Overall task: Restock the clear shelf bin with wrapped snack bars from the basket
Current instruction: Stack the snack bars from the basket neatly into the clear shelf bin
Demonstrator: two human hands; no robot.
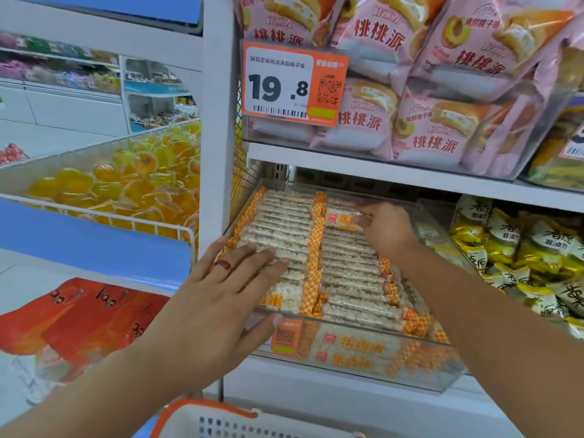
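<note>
The left hand (221,289) lay flat on the snack bars (278,235) in the clear bin (347,368); the right hand (387,230) pinched one bar (343,221) at the bin's back. Crowded rows might buckle if pressed.

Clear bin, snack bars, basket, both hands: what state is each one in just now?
Clear bin: nearly full, bars in two rows.
Snack bars: wrapped, lying flat side by side.
Left hand: fingers straight, pressing on the left row.
Right hand: fingers pinching one bar at the back.
Basket: below, contents hidden.
</note>
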